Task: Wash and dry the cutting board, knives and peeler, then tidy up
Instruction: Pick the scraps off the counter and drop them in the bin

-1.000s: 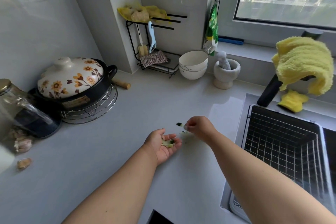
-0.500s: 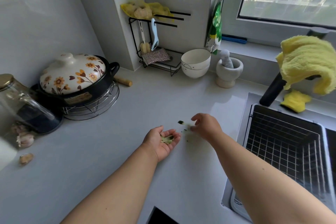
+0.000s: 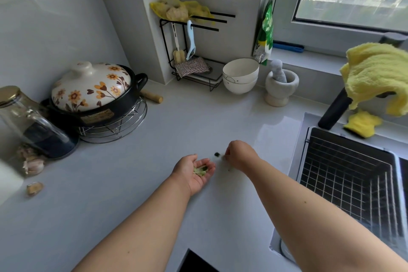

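Left hand — cupped green scraps

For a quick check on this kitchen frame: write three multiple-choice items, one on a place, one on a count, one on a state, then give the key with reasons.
1. Where do the stacked white bowls stand?
A. In the sink basket
B. On the counter between the black rack and the mortar
C. On the window sill

2. How many bowls are in that stack?
A. Two
B. Four
C. Five

3. How is the left hand held?
A. Fist down on the counter
B. Gripping the glass jar
C. Palm up, cupping green scraps

Key: 1 B, the bowls sit on the counter with the black rack on one side and the mortar on the other. 2 A, two rims show. 3 C, the green scraps lie in its upturned palm while the right hand picks at bits beside it.
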`<state>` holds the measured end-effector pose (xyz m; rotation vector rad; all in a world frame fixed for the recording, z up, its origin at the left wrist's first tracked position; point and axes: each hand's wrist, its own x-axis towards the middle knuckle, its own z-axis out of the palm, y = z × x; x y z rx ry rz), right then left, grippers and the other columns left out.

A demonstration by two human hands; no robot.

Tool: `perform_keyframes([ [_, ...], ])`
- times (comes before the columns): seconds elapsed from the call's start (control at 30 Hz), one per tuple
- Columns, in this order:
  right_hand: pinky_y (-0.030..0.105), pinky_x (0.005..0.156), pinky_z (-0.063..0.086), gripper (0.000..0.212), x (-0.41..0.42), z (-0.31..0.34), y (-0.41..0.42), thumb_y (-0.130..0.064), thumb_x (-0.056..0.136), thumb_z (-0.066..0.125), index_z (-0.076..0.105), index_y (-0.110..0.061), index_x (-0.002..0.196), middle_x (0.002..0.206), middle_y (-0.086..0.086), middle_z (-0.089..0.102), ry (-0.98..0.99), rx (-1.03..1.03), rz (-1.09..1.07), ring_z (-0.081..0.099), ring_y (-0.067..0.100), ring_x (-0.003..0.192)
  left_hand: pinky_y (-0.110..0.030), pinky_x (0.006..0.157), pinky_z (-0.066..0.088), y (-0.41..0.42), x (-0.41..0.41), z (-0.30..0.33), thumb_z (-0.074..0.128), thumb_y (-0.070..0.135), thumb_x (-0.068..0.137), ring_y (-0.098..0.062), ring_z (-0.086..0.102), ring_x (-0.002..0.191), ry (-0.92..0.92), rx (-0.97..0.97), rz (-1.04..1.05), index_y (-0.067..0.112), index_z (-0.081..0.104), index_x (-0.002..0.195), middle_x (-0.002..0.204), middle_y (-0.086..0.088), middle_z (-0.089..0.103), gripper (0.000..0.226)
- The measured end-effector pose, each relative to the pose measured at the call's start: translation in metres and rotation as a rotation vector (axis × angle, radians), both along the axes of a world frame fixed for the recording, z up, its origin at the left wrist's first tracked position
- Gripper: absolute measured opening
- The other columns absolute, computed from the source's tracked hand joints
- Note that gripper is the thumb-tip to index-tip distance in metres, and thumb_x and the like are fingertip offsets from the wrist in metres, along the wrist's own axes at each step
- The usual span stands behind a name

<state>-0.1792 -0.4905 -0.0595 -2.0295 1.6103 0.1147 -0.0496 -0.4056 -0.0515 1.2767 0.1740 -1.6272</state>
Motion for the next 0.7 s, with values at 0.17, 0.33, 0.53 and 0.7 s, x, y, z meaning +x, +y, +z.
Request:
perform_keyframes([
  [0.17,0.023,0.058,0.043,0.013,0.0,0.046,0.006,-0.027,0.087,0.068,0.07,-0.015,0.082,0.073,0.0,0.063,-0.457,0.083,0.077,0.052,0.012,0.062,-0.044,0.061,0.058,-0.004,-0.006,0.008,0.033,0.031,0.104,-0.032,0.059,0.076,0.045,-0.048,-0.003,-0.01,0.057,0.094,0.089,-0.022,0.059,0.049],
  [0.33,0.019,0.069,0.047,0.012,-0.009,0.048,0.009,-0.017,0.087,0.066,0.076,-0.015,0.094,0.089,-0.003,0.07,-0.354,-0.004,0.183,0.059,0.011,0.077,-0.042,0.061,0.06,-0.005,-0.014,0.014,0.03,0.031,0.105,-0.033,0.064,0.078,0.113,-0.104,-0.004,-0.012,0.061,0.089,0.08,-0.023,0.068,0.055],
  [0.53,0.022,0.065,0.044,0.016,-0.042,0.02,0.004,-0.021,0.076,0.077,0.072,-0.022,0.09,0.09,-0.002,0.066,-0.063,-0.037,0.08,0.059,0.016,0.077,-0.042,0.053,0.057,-0.003,-0.01,0.012,0.031,0.031,0.104,-0.033,0.06,0.077,0.117,-0.074,0.053,-0.01,0.057,0.087,0.082,-0.023,0.061,0.051],
  [0.7,0.026,0.07,0.043,0.012,-0.036,-0.004,0.025,-0.017,0.084,0.061,0.066,-0.021,0.095,0.103,0.002,0.061,0.019,-0.087,0.058,0.059,0.025,0.098,-0.047,0.077,0.056,-0.002,-0.009,0.01,0.034,0.028,0.104,-0.037,0.058,0.08,0.073,-0.046,0.105,-0.009,0.052,0.09,0.087,-0.023,0.054,0.043],
])
